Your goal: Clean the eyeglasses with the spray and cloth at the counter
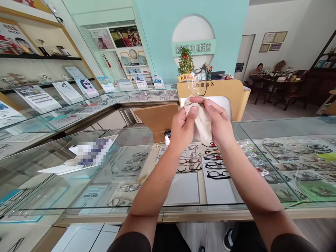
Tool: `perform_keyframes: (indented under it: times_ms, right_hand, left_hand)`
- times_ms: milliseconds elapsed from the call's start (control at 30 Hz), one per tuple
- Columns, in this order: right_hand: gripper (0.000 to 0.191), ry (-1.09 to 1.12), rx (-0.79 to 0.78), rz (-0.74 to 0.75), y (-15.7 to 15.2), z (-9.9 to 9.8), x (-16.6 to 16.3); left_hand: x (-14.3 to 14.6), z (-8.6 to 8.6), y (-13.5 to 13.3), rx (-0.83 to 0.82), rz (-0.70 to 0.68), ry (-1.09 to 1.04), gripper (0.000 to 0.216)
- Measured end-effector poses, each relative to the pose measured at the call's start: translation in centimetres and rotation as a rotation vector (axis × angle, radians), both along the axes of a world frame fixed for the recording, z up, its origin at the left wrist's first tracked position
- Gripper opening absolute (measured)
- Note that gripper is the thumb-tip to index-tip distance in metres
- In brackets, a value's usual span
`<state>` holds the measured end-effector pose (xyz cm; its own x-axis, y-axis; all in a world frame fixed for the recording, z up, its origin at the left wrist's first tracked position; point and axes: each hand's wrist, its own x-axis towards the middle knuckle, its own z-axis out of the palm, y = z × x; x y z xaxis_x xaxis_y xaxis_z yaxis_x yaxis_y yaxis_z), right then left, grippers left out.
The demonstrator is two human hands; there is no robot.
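Both hands are raised over the glass counter, close together around a cream cleaning cloth (204,126). My left hand (183,126) is closed, its thumb pressing the bunched cloth. My right hand (218,118) is closed too, its fingers pinching at the cloth's upper edge where a pair of eyeglasses (198,91) sticks up. One clear lens with a thin dark rim shows above the fingers; the rest of the glasses is hidden by cloth and hands. The lower part of the cloth hangs between my palms.
Beneath my arms, a glass display counter (181,209) holds rows of eyeglass frames (217,174). An open cardboard box (160,120) and a small white bottle (167,140) are behind my left hand. A folded leaflet (89,157) stands left. Farther back is a wooden cashier desk (237,101).
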<state>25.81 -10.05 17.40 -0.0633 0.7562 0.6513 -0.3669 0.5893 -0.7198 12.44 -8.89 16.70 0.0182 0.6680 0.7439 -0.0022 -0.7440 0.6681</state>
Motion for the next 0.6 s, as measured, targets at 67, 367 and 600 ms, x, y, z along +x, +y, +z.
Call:
perform_keyframes:
  times_ms: [67, 367, 600]
  right_hand:
    - [0.028, 0.034, 0.001, -0.001, 0.1, 0.3, 0.4]
    - [0.027, 0.045, -0.153, 0.043, 0.6, -1.0, 0.3]
    - [0.034, -0.056, -0.115, -0.014, 0.4, -1.4, -0.6]
  left_hand:
    - [-0.2, 0.3, 0.0, 0.014, -0.102, 0.066, 0.051]
    - [-0.3, -1.6, 0.8, -0.080, -0.197, -0.019, 0.049]
    - [0.3, -1.7, 0.8, -0.064, -0.010, -0.120, 0.047]
